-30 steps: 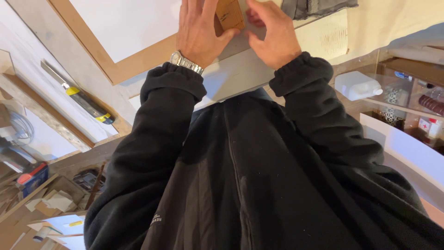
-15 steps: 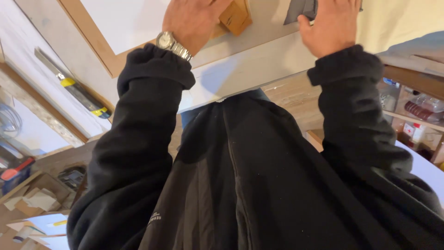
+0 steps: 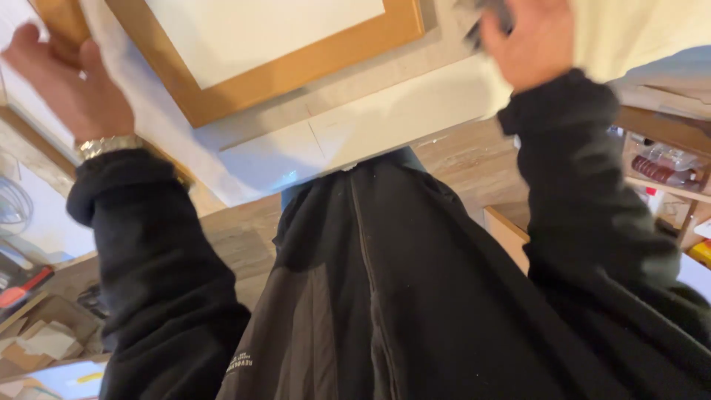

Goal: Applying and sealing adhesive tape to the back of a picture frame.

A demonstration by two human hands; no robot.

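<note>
Small wooden block (image 3: 55,22), top left

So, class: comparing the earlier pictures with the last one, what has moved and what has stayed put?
The left hand swung out left, carrying a small wooden block. The right hand moved right, gripping a dark, blurred object. The wooden frame stayed flat on the white bench.

Open lane on the white desk (image 3: 385,122) between the two hands, along its near edge at 12 o'clock. Wooden frame (image 3: 296,70) sits flat at 11–12 o'clock and takes up the desk's far part. Left hand (image 3: 70,89) at 10 o'clock is against a wooden piece (image 3: 59,18), tight there. Right hand (image 3: 529,44) at 1 o'clock touches a blurred dark object (image 3: 489,18). Cluttered shelf (image 3: 666,174) blocks 3 o'clock; scrap box (image 3: 41,341) at 8 o'clock.
</note>
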